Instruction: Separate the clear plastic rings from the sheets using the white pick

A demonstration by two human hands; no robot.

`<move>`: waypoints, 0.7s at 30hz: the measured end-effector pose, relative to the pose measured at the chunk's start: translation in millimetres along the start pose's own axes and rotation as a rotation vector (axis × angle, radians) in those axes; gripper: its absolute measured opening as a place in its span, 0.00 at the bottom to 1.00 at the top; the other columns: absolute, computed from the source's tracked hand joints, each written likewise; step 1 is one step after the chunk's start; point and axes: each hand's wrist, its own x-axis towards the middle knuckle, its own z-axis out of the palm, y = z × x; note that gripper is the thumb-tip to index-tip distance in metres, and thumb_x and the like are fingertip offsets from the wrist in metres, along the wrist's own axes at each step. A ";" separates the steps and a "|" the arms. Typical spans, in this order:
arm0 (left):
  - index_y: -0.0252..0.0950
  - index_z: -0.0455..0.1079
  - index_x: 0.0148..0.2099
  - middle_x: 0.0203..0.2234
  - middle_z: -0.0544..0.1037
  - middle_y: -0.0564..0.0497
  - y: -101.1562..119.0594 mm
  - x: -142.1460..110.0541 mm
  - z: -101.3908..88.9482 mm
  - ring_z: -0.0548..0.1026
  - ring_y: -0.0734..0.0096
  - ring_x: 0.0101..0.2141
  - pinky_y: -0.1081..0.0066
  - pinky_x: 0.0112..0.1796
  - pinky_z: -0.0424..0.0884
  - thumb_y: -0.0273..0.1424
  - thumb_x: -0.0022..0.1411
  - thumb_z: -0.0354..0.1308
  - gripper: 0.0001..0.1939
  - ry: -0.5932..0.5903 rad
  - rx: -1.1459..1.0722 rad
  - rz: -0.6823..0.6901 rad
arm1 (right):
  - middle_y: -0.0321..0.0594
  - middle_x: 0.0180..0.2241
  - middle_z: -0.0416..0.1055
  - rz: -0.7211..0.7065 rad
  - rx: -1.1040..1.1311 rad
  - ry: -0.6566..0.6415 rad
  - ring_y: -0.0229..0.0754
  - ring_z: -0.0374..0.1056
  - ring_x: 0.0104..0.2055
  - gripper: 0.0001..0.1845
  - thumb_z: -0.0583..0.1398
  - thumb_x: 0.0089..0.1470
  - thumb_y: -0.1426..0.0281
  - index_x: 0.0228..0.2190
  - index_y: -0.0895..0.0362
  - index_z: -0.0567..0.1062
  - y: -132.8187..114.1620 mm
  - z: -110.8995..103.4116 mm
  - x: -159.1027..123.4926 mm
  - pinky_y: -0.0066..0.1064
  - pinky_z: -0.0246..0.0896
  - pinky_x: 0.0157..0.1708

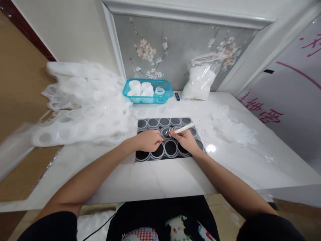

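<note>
Neatly, pale rings line a black sheet; right hand pinches a white tool, left hand curls, grip unclear.

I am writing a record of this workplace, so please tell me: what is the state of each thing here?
Left hand, fingers curled
Right hand, gripping
White pen-like tool, gripped, slanted
Black ringed mat, lying flat
Blue basket, uncovered, loaded
Clear bag, upright, bulging
Small blue snips, open or shut unclear
Ringed strips at left, heaped
</note>
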 end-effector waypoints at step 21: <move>0.33 0.58 0.18 0.23 0.76 0.48 -2.5 -2.6 -13.8 0.68 0.74 0.23 0.73 0.22 0.55 0.20 0.52 0.49 0.13 -0.123 -0.234 -0.222 | 0.51 0.39 0.77 -0.311 -0.738 0.756 0.55 0.66 0.50 0.16 0.51 0.63 0.71 0.40 0.60 0.79 -18.6 -66.9 62.6 0.60 0.50 0.56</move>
